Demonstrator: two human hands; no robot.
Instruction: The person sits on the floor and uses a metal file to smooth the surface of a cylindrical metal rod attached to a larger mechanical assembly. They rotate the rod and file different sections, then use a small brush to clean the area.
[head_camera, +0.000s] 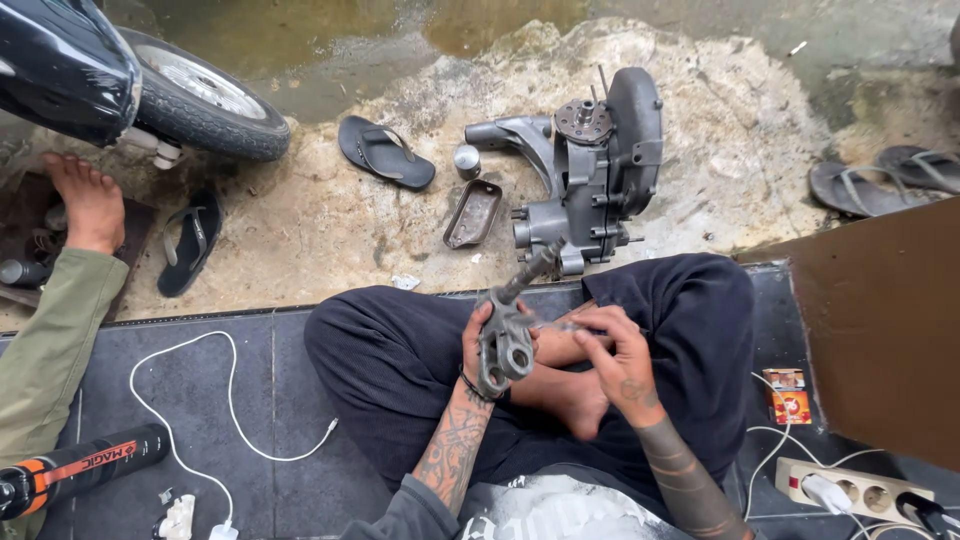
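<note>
- Head view, nearest: the left hand is closed around a grey forked metal part held over the crossed legs, its shaft pointing up and away. The right hand grips nothing; its fingers are pinched at the part's side, and I cannot tell whether they touch it.
- The part looks heavy and oily. If the one-handed grip slips, it could drop onto the bare foot just below.
- Either side on the tiled floor: a white cable and a power strip. A dropped part could strike the strip.
- Farther out: the engine casing, a small tray and a cap lie on rough ground, where grit could get into open parts.
</note>
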